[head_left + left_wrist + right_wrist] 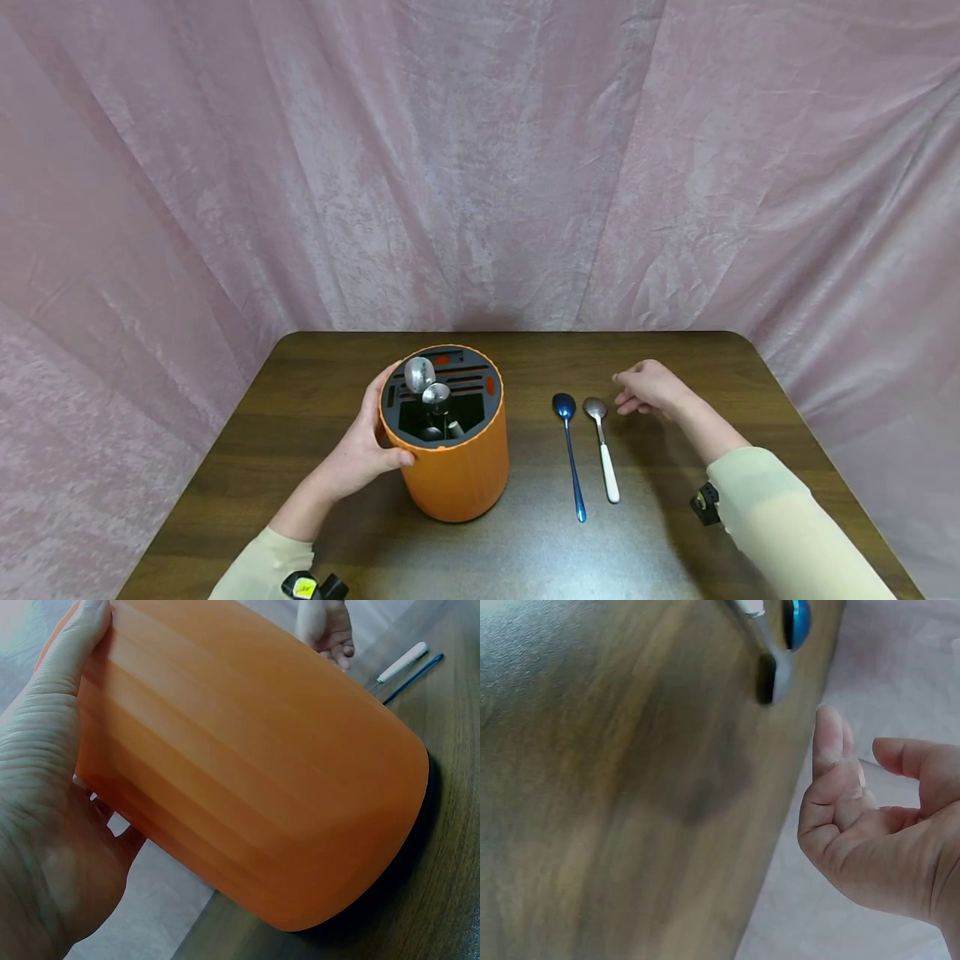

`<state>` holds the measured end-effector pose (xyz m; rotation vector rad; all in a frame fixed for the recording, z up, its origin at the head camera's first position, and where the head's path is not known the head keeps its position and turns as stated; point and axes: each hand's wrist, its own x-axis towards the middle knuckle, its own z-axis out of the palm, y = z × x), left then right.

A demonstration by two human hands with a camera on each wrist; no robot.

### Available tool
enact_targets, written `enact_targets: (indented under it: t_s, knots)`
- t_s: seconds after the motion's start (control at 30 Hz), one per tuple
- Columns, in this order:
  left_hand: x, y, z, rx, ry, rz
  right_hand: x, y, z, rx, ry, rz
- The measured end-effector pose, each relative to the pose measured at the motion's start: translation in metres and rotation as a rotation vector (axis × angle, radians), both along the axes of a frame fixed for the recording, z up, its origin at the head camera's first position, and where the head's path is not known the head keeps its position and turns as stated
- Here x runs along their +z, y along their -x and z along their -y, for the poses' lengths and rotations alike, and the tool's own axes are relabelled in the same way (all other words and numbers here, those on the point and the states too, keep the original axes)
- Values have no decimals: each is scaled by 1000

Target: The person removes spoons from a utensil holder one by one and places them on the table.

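Note:
My left hand (365, 452) grips an orange round utensil holder (465, 475) by its upper left side, thumb in front and fingers behind. Its dark slotted top carries several metal utensils; two spoon bowls (419, 375) stick up at the left. In the left wrist view the holder's wall (247, 765) fills most of the picture. On the table to its right lie a blue spoon (572, 467) and a white-handled spoon (609, 475), side by side, bowls away from me. My right hand (648, 388) hovers just right of the white-handled spoon's bowl, fingers loosely bent and holding nothing.
A dark brown wooden table (315, 400) with rounded far corners bears everything. Behind it hangs a pink velvety curtain (480, 167). The holder stands left of the spoons, with a gap of bare wood between them.

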<state>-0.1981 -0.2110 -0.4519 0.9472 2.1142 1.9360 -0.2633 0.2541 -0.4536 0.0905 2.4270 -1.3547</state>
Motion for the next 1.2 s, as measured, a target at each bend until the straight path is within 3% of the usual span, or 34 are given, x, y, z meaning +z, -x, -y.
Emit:
enact_targets:
  t_s: [0.17, 0.37, 0.9, 1.2]
  knots:
    - [0, 0, 1, 1, 4, -9, 12, 0, 4, -10, -11, -65]
    - [0, 0, 1, 5, 14, -15, 22, -4, 10, -30, 71, -157]
    - [0, 1, 0, -6, -7, -21, 60, -25, 41, -49, 42, -490]
    - [-1, 0, 0, -2, -2, -1, 80, -42, 72, 22, 192, -590]
